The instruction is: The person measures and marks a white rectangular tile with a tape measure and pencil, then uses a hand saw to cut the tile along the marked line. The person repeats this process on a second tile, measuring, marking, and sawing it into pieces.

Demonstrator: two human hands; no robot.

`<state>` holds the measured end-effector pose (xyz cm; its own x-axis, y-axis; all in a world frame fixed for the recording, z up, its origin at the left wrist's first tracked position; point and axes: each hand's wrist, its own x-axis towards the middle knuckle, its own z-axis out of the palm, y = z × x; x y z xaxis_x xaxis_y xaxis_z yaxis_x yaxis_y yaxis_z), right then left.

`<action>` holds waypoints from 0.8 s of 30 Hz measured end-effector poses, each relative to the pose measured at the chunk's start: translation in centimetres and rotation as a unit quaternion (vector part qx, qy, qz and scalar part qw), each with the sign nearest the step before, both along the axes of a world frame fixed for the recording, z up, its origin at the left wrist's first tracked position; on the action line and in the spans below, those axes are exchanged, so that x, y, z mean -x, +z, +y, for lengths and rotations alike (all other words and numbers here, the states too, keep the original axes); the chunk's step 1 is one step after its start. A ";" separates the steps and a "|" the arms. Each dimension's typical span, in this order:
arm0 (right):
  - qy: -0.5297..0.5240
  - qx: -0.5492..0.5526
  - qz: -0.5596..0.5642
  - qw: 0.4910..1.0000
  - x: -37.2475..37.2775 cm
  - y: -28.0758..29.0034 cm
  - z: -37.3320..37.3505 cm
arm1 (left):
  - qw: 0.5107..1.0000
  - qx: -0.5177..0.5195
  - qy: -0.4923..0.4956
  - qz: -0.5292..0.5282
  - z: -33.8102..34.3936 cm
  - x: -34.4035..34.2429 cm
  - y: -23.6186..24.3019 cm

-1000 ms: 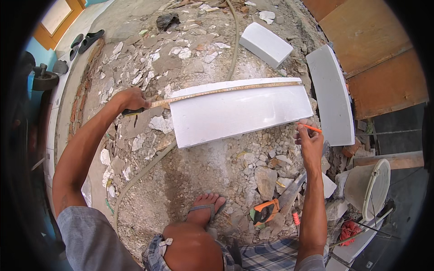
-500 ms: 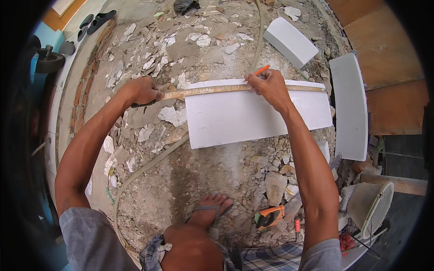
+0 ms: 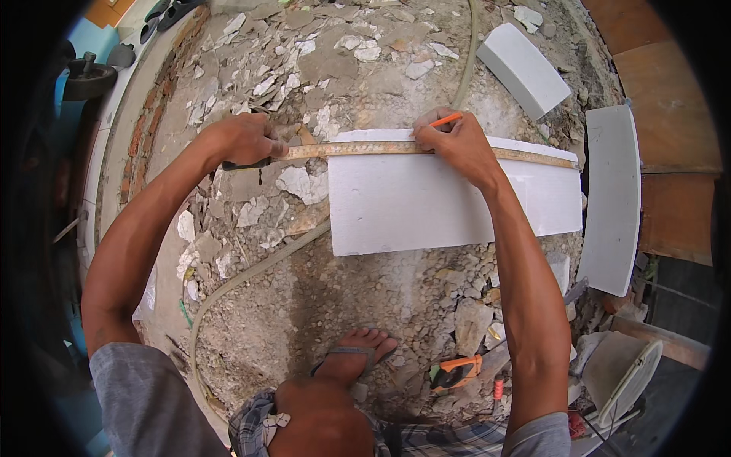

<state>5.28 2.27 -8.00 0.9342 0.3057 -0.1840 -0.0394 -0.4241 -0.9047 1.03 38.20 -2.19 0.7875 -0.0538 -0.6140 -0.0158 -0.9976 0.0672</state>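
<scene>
A long white block (image 3: 411, 209) lies flat on the rubble in front of me. A worn yellowish measuring tape (image 3: 365, 148) is stretched along its far edge, reaching almost to the right end. My left hand (image 3: 242, 142) is closed around the tape's dark case, left of the block; the fingers hide most of the case. In my right hand (image 3: 457, 146) an orange pencil (image 3: 446, 119) is pinched between the fingers. That hand rests at the tape, near the middle of the block's far edge. The pencil's tip is hidden by the fingers.
Two more white blocks lie beyond: one at the far right (image 3: 524, 70), another along the right side (image 3: 609, 199). A hose (image 3: 259, 273) curves across the rubble. Near my foot lies an orange-and-black tool (image 3: 457, 373); a whitish bucket (image 3: 624, 373) lies tipped at the lower right.
The whole view has shifted, so the blocks now appear farther right. Both hands keep their grips on the tape case and the pencil, at nearly the same places along the block.
</scene>
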 end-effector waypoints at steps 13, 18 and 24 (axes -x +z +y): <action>-0.001 0.010 0.003 1.000 -0.5 -0.2 -0.4 | 1.000 0.008 -0.009 0.000 0.2 -0.4 0.0; 0.025 0.028 -0.007 0.999 -0.5 -0.2 -0.6 | 1.000 0.012 -0.009 0.000 0.2 -0.3 0.0; 0.025 0.049 -0.005 0.998 -0.4 0.2 -0.5 | 1.000 0.025 -0.011 -0.002 0.3 -0.4 -0.2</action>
